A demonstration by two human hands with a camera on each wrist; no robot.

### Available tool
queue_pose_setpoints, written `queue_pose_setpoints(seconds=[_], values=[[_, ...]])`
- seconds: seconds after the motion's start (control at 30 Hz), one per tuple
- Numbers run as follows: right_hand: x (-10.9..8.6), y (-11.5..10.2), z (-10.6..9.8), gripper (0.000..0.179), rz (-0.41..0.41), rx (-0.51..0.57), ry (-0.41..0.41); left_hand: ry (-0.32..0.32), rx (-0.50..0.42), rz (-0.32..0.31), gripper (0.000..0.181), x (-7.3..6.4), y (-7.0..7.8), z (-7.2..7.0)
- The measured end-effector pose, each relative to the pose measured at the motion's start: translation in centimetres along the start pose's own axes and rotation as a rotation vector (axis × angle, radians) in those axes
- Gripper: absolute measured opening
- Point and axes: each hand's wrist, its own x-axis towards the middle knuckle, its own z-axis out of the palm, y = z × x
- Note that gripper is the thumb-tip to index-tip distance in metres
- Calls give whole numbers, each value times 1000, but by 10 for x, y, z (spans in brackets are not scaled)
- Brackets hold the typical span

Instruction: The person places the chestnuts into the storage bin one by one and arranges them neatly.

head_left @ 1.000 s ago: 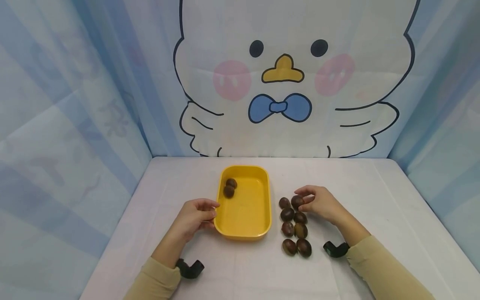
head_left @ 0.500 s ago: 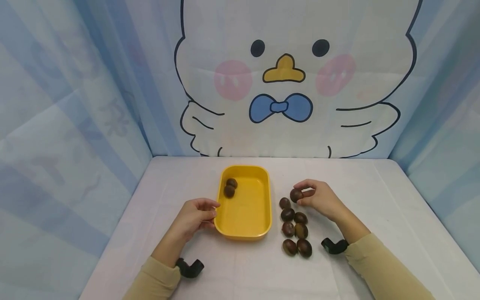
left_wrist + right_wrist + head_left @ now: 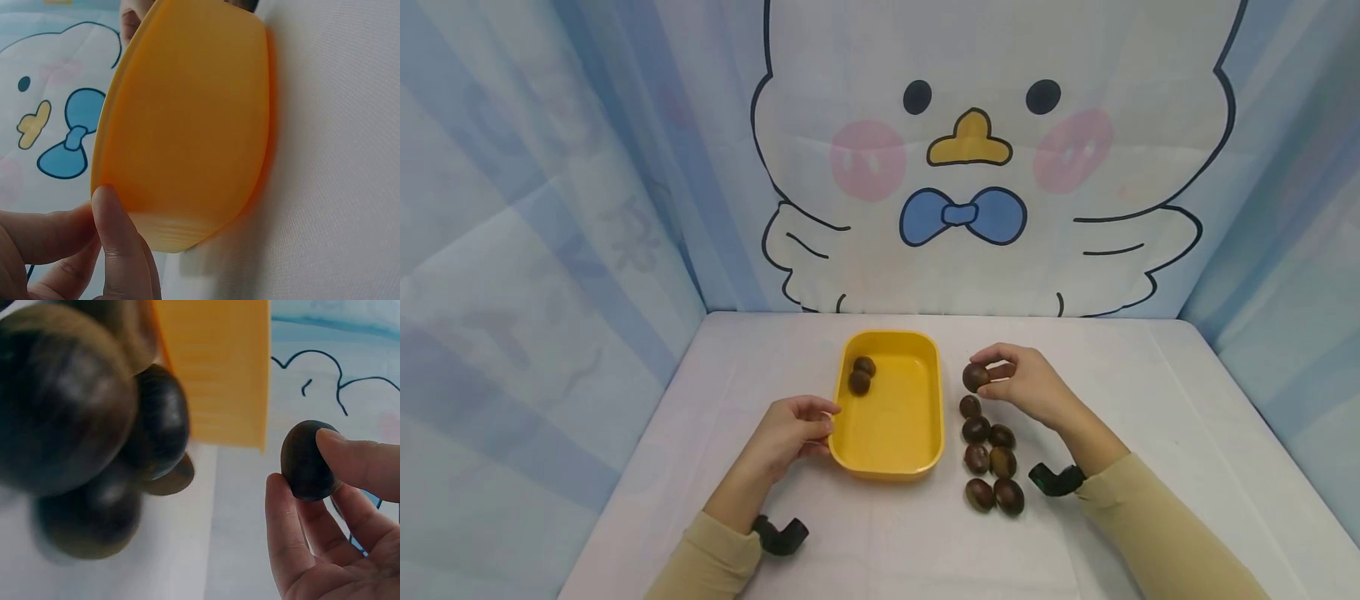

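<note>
The nut (image 3: 976, 377) is hanging above the table (image 3: 925, 542), right of the tray (image 3: 891, 425) and near the far end of seven loose nuts (image 3: 977, 458), with the right hand (image 3: 1026, 387) pinching it between thumb and fingertips, spread only to its width. The left hand (image 3: 786, 433) is pinching the tray's left rim; inside, two nuts (image 3: 860, 382) are lying together towards the far left corner. Judgement: the rounded shell could slip, so the fingers should be pressing evenly, clearing the loose nuts, with the left hand holding the tray still.
</note>
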Motion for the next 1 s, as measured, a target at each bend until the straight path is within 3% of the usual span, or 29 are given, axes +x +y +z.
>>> queue_pose_setpoints(seconds=[0.6, 1.0], values=[[15, -44, 24, 43, -112, 95, -55, 10, -17, -10, 26, 0, -1, -1], [29, -69, 44, 43, -112, 111, -62, -4, -19, -11, 27, 1, -1, -1]])
